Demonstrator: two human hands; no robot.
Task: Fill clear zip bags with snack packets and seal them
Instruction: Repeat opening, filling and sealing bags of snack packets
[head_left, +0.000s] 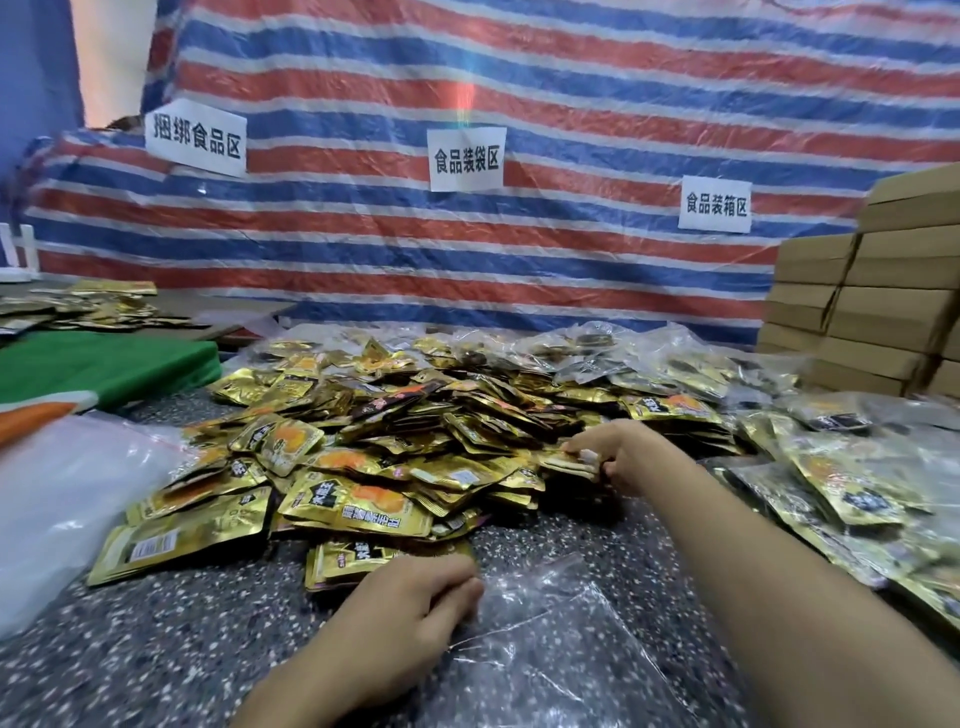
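Head view: right hand (618, 457) pinches slick gold snack packets (566, 463) that could fan apart, missing the clear zip bag (561, 644) that left hand (410, 613) pinches.

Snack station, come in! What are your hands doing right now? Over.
Left hand pinches the empty bag at its edge. Right hand grips a few packets at the pile. Nothing between packets and bag.
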